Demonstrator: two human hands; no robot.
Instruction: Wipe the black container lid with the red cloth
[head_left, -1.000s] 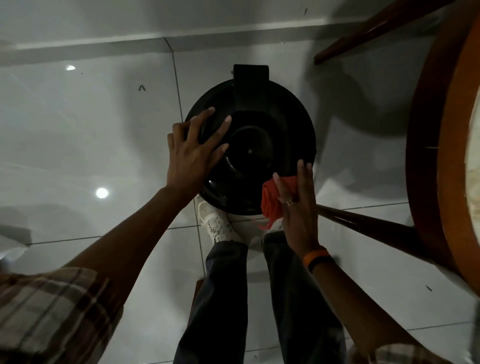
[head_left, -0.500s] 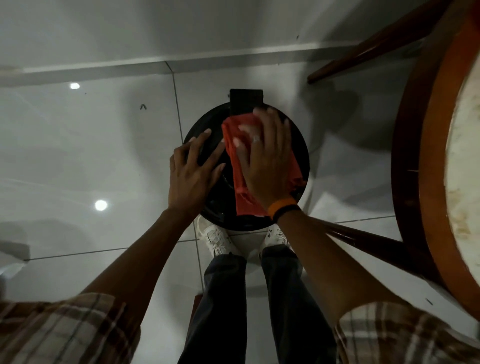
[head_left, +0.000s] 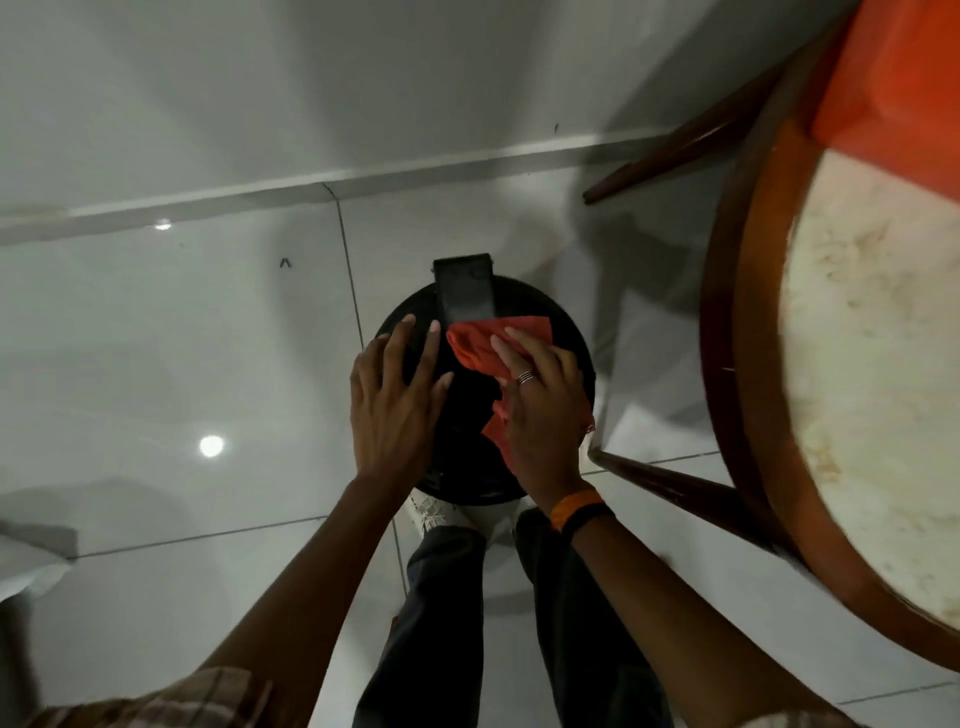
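Note:
The round black container lid (head_left: 467, 415) sits on the white tiled floor just ahead of my feet, with a black rectangular hinge tab (head_left: 464, 291) at its far edge. My left hand (head_left: 397, 402) lies flat on the lid's left half, fingers spread. My right hand (head_left: 540, 410) presses the red cloth (head_left: 480, 345) against the lid's right half. The cloth sticks out past my fingertips toward the tab and hangs below my palm. Most of the lid's surface is covered by both hands.
A round wooden table (head_left: 748, 364) with a pale top fills the right side; its dark legs (head_left: 670, 483) slant down close to the lid's right rim. An orange object (head_left: 898, 88) rests on the table. The wall skirting (head_left: 311, 187) runs behind the lid.
My right hand carried the red cloth from the lid's near rim up over the centre, then shifted toward the right half. My left hand stayed flat on the lid's left side.

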